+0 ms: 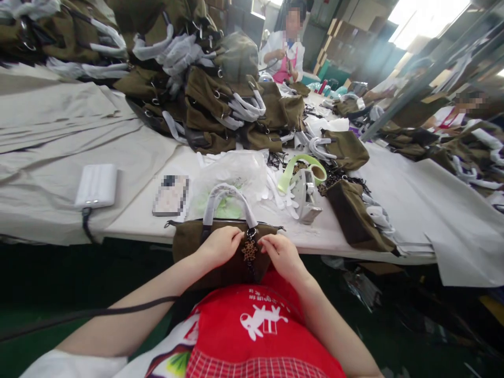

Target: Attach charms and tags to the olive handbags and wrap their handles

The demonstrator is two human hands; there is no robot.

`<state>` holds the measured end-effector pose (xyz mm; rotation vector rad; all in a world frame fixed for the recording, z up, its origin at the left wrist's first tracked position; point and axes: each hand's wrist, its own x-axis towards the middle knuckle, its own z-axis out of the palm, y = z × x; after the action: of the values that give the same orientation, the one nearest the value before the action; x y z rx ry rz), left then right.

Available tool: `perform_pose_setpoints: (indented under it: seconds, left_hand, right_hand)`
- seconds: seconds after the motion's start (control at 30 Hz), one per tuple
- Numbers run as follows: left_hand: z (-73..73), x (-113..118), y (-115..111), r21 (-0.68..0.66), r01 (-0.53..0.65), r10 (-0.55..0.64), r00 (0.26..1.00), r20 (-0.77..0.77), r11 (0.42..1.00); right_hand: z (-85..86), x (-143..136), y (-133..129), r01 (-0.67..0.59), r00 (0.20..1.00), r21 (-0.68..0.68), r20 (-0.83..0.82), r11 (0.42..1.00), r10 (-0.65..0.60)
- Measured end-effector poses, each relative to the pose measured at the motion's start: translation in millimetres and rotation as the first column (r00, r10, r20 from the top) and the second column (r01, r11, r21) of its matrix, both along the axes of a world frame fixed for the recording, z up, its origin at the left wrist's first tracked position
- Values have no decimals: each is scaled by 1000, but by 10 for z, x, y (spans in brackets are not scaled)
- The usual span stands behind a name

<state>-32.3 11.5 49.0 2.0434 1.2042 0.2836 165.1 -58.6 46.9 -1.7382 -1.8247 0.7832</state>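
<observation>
An olive-brown handbag (185, 239) with white-wrapped handles (232, 191) stands upright at the table's front edge, against the red apron. From a ring near the handle's right base hangs a patterned, flower-like charm (249, 251). My left hand (223, 244) is just left of the ring, thumb and forefinger pinched together; what lies between them is too small to tell. On the charm's right, my right hand (280, 253) has its fingers drawn together close to the charm, and their tips hide whatever they may hold.
Behind the bag lie a plastic bag (236, 170), a phone (171, 195) and a tape dispenser (307, 197) with green tape. A white box (96, 185) is left; another handbag (358, 215) lies right. Bags pile up behind (205, 100). A person (289, 52) works across the table.
</observation>
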Motion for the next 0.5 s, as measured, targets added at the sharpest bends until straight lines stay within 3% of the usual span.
perform_pose_setpoints:
  seconds: [0.1,0.23,0.5]
  left_hand:
    - [-113,111,7,-40,-31,28,997,-70,999]
    - [-233,177,23,-93,-58,54,997,-49,994]
    - [-250,245,-55,-166,-123,132,990,44,978]
  right_hand:
    - [-235,10,43,101,990,-111,-85,989,-111]
    - [-431,-40,47,132,983,-118,-114,984,-145]
    - [-414,-5,34,78,989,-74,-116,994,-87]
